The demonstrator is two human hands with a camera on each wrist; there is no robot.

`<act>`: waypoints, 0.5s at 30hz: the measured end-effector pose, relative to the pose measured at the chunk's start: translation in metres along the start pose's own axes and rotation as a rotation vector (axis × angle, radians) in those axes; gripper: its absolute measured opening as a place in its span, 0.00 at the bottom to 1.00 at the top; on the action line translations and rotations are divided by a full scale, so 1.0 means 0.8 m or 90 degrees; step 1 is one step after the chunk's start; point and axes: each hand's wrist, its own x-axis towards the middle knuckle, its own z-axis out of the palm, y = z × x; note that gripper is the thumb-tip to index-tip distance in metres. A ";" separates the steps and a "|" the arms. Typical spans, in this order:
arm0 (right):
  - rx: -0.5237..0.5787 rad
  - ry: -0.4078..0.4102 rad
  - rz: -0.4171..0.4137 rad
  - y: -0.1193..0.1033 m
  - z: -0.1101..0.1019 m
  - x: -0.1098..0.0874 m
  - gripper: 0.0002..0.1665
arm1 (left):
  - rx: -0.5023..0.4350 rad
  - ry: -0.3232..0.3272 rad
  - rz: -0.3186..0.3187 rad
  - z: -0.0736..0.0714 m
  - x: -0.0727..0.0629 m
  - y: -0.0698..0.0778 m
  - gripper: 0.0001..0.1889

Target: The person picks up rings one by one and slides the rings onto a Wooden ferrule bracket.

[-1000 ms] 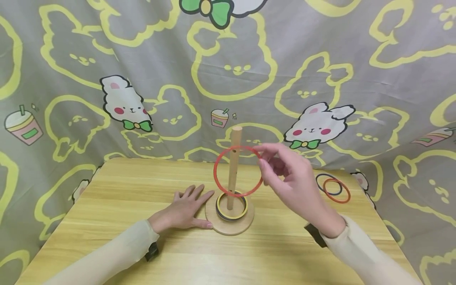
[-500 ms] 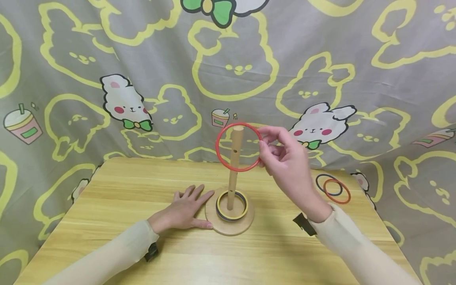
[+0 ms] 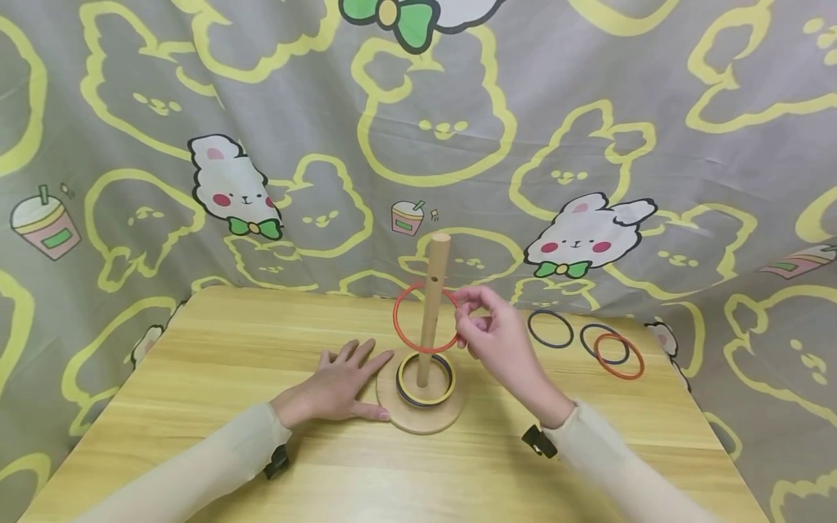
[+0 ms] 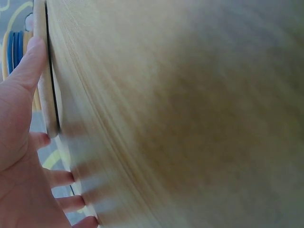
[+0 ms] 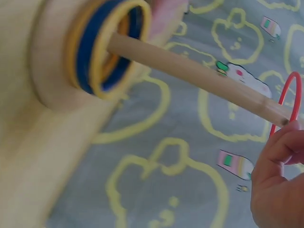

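Note:
A wooden peg (image 3: 433, 290) stands upright on a round wooden base (image 3: 425, 421). Yellow and dark blue rings lie stacked around its foot; a yellow ring (image 3: 401, 374) is uppermost. My right hand (image 3: 493, 338) pinches a red ring (image 3: 396, 327) between thumb and fingers at its right side. This ring encircles the peg well above the stack, as the right wrist view also shows with the peg passing through the red ring (image 5: 298, 90). My left hand (image 3: 333, 385) rests with spread fingers on the table, its thumb against the base edge; the left wrist view shows the thumb (image 4: 31, 66) there.
On the right of the wooden table (image 3: 261, 319) lie a single dark blue ring (image 3: 531, 330) and, beside it, another dark blue ring (image 3: 583, 338) overlapped by a red ring (image 3: 641, 363). A patterned grey curtain (image 3: 314, 109) hangs behind the table.
My right hand raised the red ring to the peg's top, then lowered it around the peg. A dark blue ring formerly behind the hand now shows. My left hand stays put.

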 end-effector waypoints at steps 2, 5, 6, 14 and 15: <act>-0.009 -0.007 0.021 0.012 0.005 -0.005 0.16 | 0.002 0.002 0.002 0.000 0.000 0.000 0.57; -0.027 -0.010 0.050 0.029 0.010 -0.011 0.16 | 0.004 0.002 0.001 0.001 0.000 0.001 0.57; -0.032 -0.010 0.059 0.035 0.012 -0.013 0.16 | 0.004 0.002 0.001 0.001 0.000 0.001 0.57; -0.071 -0.049 0.096 0.073 0.018 -0.024 0.16 | 0.008 0.000 -0.003 0.001 0.001 0.001 0.57; -0.078 -0.052 0.100 0.078 0.018 -0.025 0.17 | 0.009 0.001 -0.002 0.001 0.001 0.000 0.57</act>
